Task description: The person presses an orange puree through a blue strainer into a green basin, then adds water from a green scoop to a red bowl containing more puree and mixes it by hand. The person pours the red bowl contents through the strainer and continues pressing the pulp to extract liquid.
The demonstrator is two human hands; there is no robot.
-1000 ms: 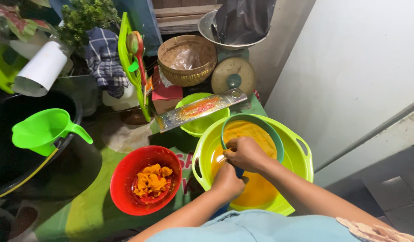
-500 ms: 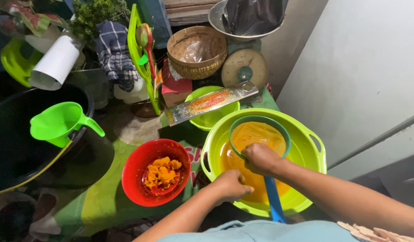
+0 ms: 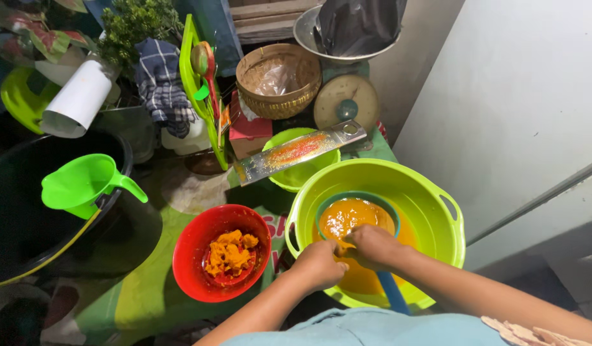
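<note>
At the far left a green funnel-shaped scoop hangs on the rim of a big black tub, with a white roll and a checked cloth behind it. Further right a red bowl sits on the green mat and holds a heap of orange pulp. Behind it a metal grater, smeared with orange, lies across a small green bowl, and a woven basket stands at the back.

Just right of the red bowl is a large lime-green basin with side handles. Inside it rests a blue-rimmed strainer full of orange liquid and mash, its blue handle pointing down toward the person.

The left hand is at the near left edge of the strainer, fingers curled in tight. The right hand is beside it, touching it, over the strainer, fingers also closed. Between the two hands a small orange lump shows; both seem to be pressing it, though which hand actually grips it I cannot tell.
</note>
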